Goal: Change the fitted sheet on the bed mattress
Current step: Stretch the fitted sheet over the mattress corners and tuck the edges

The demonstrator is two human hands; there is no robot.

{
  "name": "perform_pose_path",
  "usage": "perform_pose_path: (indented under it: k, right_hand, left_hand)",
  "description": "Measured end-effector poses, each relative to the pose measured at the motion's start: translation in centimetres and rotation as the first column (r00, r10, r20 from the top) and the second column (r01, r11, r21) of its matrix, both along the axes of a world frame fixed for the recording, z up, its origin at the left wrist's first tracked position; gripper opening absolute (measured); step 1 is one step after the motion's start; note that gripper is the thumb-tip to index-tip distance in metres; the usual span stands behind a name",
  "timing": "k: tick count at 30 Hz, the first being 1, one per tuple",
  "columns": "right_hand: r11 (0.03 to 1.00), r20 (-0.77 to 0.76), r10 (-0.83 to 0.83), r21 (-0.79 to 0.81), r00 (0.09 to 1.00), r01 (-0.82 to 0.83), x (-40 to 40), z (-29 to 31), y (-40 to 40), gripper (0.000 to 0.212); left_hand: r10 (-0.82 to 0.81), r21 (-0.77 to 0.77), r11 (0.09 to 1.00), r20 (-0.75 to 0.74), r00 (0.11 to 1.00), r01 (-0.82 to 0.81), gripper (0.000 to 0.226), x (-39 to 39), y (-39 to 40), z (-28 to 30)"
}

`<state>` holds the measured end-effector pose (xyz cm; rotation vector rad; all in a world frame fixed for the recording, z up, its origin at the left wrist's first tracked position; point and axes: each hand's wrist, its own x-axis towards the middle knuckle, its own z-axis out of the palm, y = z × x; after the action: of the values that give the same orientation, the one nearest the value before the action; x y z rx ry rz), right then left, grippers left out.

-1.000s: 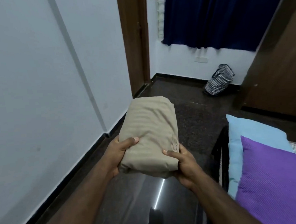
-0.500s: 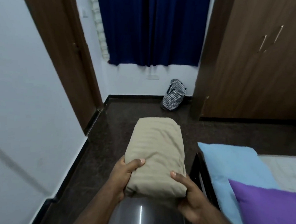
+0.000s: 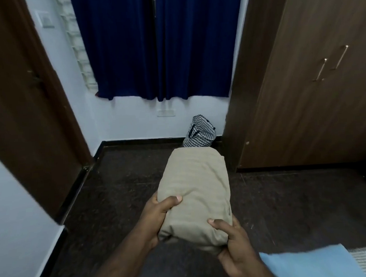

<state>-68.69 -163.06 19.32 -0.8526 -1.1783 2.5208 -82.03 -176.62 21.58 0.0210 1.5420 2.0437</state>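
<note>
While both thumbs press on top, the left hand (image 3: 155,215) and right hand (image 3: 236,253) grip the folded sheet (image 3: 196,193), fingers curled beneath, above the floor (image 3: 117,196).

walls (image 3: 133,120) – white | floor (image 3: 121,195) – dark | curtain (image 3: 157,43) – navy | wardrobe (image 3: 303,88) – brown

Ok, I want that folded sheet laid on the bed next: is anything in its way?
Nothing visible blocks it. Both hands hold the folded beige sheet over the dark floor; the light blue pillow lies at lower right.
</note>
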Motion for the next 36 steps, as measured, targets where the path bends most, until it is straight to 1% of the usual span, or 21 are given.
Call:
perform_pose_path:
  k: [4,5,6,7,8,9,10,12,13,15,17,18,19,23,25,28,29,33,36]
  right_hand:
    - [0.999,0.062,-0.04,-0.011,0.997,0.041,-9.8,-0.2,4.1,0.05]
    - [0.998,0.076,-0.049,-0.02,0.996,0.051,-12.0,-0.3,5.3,0.051]
    - [0.998,0.09,-0.044,-0.035,0.995,0.048,-13.6,-0.5,6.1,0.055]
    - [0.996,0.104,-0.052,-0.066,0.993,0.06,-15.4,-0.9,7.2,0.064]
    - [0.991,0.115,-0.07,-0.107,0.991,0.082,-17.2,-1.3,8.4,0.073]
    - [0.986,0.124,-0.071,-0.14,0.99,0.088,-18.9,-1.7,9.7,0.078]
    - [0.983,0.136,-0.072,-0.156,0.988,0.093,-20.8,-2.1,11.3,0.076]
    - [0.978,0.169,-0.074,-0.179,0.983,0.104,-24.7,-2.8,14.8,0.065]
    - [0.976,0.177,-0.068,-0.194,0.982,0.102,-26.7,-3.2,16.7,0.064]
    - [0.972,0.188,-0.071,-0.207,0.98,0.11,-30.9,-4.2,20.9,0.072]
    - [0.977,0.196,-0.091,-0.174,0.976,0.126,-35.1,-4.4,25.5,0.079]
    - [0.978,0.195,-0.101,-0.16,0.976,0.133,-37.2,-4.2,27.9,0.079]
    - [0.977,0.191,-0.114,-0.155,0.975,0.144,-39.2,-4.0,30.2,0.076]
    - [0.981,0.155,-0.155,-0.094,0.976,0.171,-46.9,-2.5,38.5,0.053]
    - [0.984,0.165,-0.159,-0.049,0.973,0.169,-50.5,-2.1,42.3,0.051]
    - [0.987,0.175,-0.156,-0.014,0.972,0.161,-56.2,-2.7,47.7,0.052]
    - [0.988,0.178,-0.154,-0.003,0.972,0.157,-58.2,-3.2,49.6,0.053]
    - [0.987,0.269,-0.159,0.05,0.95,0.151,-66.6,-5.7,56.9,0.048]
    - [0.989,0.351,-0.143,0.082,0.925,0.121,-73.2,-8.1,62.6,0.052]
  left_hand:
    - [-0.049,0.007,0.999,0.029,0.998,0.049,0.031,-10.4,4.8,-0.9]
    - [-0.074,0.011,0.997,0.034,0.997,0.074,0.034,-12.7,6.1,-0.9]
    - [-0.098,0.008,0.995,0.034,0.995,0.098,0.041,-14.5,7.3,-0.9]
    - [-0.127,0.007,0.992,0.031,0.991,0.127,0.048,-16.4,8.6,-0.9]
    - [-0.157,0.007,0.988,0.031,0.987,0.157,0.052,-18.3,10.0,-0.9]
    - [-0.182,0.004,0.983,0.041,0.983,0.182,0.054,-20.3,11.6,-1.1]
    - [-0.202,0.002,0.979,0.052,0.978,0.202,0.054,-22.5,13.3,-1.4]
    - [-0.23,-0.008,0.973,0.06,0.971,0.231,0.054,-26.8,17.2,-2.1]
    - [-0.24,-0.009,0.971,0.058,0.969,0.241,0.054,-29.0,19.2,-2.5]
    - [-0.247,-0.028,0.968,0.071,0.966,0.249,0.049,-33.2,23.6,-3.4]
    - [-0.238,-0.055,0.968,0.095,0.967,0.244,0.042,-37.5,28.2,-4.2]
    - [-0.235,-0.063,0.968,0.109,0.966,0.243,0.039,-39.6,30.5,-4.4]
    - [-0.233,-0.063,0.968,0.12,0.965,0.242,0.038,-41.7,32.7,-4.5]
    - [-0.217,-0.05,0.973,0.147,0.965,0.227,0.035,-49.5,40.8,-4.6]
    - [-0.219,-0.051,0.972,0.179,0.959,0.231,0.039,-53.2,44.3,-5.0]
    - [-0.254,-0.056,0.961,0.211,0.944,0.272,0.051,-59.0,49.7,-6.4]
    - [-0.268,-0.044,0.958,0.227,0.936,0.285,0.05,-61.0,51.5,-7.0]
    - [-0.29,-0.011,0.949,0.368,0.883,0.316,0.049,-69.2,58.5,-11.0]
    - [-0.281,-0.027,0.943,0.471,0.836,0.332,0.037,-74.9,63.4,-14.6]
